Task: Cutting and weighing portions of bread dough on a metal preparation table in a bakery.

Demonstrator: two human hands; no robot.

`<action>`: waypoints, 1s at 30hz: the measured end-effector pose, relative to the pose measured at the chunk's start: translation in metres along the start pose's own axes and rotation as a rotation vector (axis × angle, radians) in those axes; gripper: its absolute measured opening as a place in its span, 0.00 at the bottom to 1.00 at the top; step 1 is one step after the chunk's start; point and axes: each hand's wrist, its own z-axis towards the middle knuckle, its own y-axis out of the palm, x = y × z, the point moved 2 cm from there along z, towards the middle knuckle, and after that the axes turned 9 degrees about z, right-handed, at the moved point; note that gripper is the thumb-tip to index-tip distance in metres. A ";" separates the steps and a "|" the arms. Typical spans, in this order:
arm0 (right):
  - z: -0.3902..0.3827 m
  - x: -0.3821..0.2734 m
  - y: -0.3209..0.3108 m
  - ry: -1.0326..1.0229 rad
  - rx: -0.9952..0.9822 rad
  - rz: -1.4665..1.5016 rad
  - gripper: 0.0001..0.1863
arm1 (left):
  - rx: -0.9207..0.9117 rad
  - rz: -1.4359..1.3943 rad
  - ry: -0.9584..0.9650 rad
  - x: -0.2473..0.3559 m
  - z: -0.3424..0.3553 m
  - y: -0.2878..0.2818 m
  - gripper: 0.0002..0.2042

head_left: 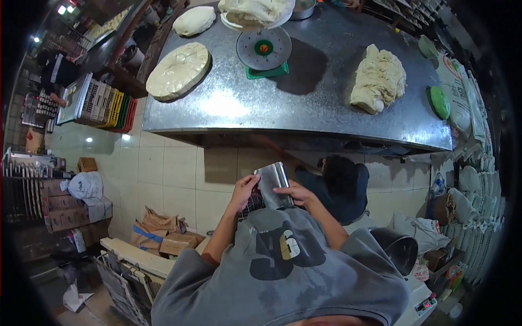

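A flat metal dough scraper with a rolled edge is held in front of my chest. My left hand pinches its left side near the upper corner. On the opposite side, the fingers of my right hand grip the rolled edge, thumb across the metal face. Beyond the scraper stands a steel work table. On it are a round flattened dough at the left, a rough dough lump at the right, and a green dial scale with more dough in its pan.
A person crouches by the table's front edge, just right of my hands. Stacked crates stand at the left, with another person beyond. Cardboard and a cream machine lie near my left side; sacks at right.
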 end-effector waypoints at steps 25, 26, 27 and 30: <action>-0.030 -0.096 -0.033 -0.289 0.425 -0.234 0.13 | -0.042 0.210 0.169 0.090 0.103 0.054 0.07; -0.032 -0.107 -0.033 -0.294 0.442 -0.226 0.13 | -0.042 0.215 0.163 0.102 0.115 0.057 0.08; -0.032 -0.121 -0.031 -0.319 0.454 -0.156 0.13 | -0.037 0.221 0.159 0.115 0.128 0.061 0.10; -0.030 -0.153 -0.050 -0.433 0.560 -0.097 0.12 | -0.112 0.235 0.206 0.145 0.169 0.080 0.12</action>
